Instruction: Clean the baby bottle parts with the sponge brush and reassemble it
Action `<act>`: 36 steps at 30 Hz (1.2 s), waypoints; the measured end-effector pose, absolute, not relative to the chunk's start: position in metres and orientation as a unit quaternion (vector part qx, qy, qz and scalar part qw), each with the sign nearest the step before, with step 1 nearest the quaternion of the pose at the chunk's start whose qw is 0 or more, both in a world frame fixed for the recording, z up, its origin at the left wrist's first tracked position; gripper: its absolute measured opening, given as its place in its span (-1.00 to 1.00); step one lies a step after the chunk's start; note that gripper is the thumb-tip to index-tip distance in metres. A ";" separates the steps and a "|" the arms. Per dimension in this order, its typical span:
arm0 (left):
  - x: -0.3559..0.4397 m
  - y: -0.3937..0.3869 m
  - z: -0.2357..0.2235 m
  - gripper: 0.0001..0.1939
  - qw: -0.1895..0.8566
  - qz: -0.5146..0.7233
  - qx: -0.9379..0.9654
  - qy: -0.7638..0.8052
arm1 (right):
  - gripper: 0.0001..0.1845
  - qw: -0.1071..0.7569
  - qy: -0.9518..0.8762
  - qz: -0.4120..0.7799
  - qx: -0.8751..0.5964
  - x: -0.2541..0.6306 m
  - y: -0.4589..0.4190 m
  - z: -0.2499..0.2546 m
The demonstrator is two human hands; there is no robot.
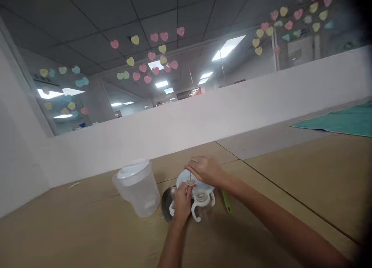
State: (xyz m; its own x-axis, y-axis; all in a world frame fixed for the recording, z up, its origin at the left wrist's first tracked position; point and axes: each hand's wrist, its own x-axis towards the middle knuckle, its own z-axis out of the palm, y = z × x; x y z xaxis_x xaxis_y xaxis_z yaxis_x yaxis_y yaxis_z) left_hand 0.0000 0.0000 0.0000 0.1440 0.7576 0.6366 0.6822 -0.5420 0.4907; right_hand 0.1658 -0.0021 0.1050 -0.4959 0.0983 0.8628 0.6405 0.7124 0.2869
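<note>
My left hand (182,202) pinches a small round pale piece (191,180), possibly a bottle ring, over a light blue dish (182,177). Above it, the fingers of my right hand (207,170) close on the top of a thin upright stick (190,172) that reaches down into the round piece. Just right of my left hand stands a clear bottle with a white two-handled collar (201,198), its mouth uncovered. Partly behind my left hand lies a dark metal bowl (166,203) with a small white part (171,209) in it.
A translucent white pitcher (141,190) stands on the left. On the right, a green handle (227,202) rests on the tan table (261,186). A teal cloth (343,119) lies at the far right. Behind the table is a white wall (186,121) below a window with heart stickers.
</note>
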 end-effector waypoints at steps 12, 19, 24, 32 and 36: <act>0.011 -0.002 0.015 -0.68 0.055 0.455 0.762 0.457 | -0.56 0.558 -0.737 -0.067 -0.376 0.211 0.031 0.121; 0.015 -0.005 0.011 -0.67 0.063 0.457 0.764 0.451 | -0.54 0.594 -0.648 -0.020 -0.477 0.232 0.052 0.119; -0.006 -0.001 -0.005 -0.67 0.029 0.446 0.752 0.484 | -0.55 0.679 -0.525 -0.016 -0.514 0.273 0.065 0.117; -0.016 0.008 -0.018 -0.69 0.024 0.478 0.740 0.473 | -0.70 0.605 -0.563 0.252 -0.504 0.247 0.104 0.078; -0.018 0.008 -0.020 -0.70 -0.018 0.461 0.741 0.487 | -0.75 0.577 -0.547 0.333 -0.508 0.221 0.121 0.051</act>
State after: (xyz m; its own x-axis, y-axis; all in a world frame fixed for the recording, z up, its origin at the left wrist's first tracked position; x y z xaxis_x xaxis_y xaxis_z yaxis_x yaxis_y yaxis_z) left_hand -0.0178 0.0075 -0.0197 0.1002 0.7058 0.7013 0.7399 -0.5241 0.4218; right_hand 0.2215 0.1209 0.0509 0.1805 0.9393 0.2919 0.1709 0.2623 -0.9497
